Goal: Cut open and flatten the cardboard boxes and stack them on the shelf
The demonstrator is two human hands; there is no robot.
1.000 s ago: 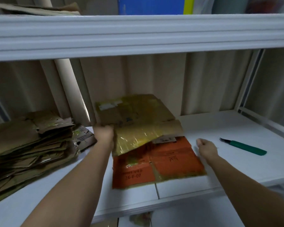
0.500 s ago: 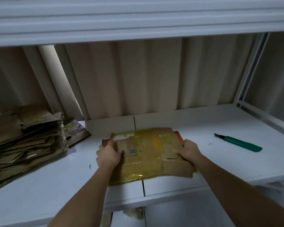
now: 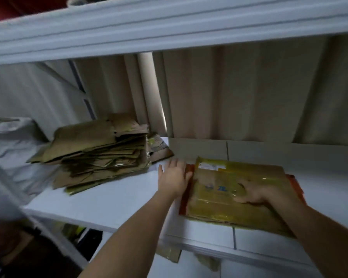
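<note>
The right hand (image 3: 255, 192) presses flat on the folded box (image 3: 229, 197) — fingers straight. The left hand (image 3: 174, 178) touches its edge, fingers spread wide; beyond them sits the cardboard stack (image 3: 100, 149) on the shelf (image 3: 113, 197).

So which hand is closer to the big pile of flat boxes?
The left hand. It lies at the left edge of the folded box, just right of the pile. The right hand presses on top of the folded box, farther away.

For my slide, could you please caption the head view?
Both hands, left and right, press flattened box on shelf beside cardboard stack.
</note>
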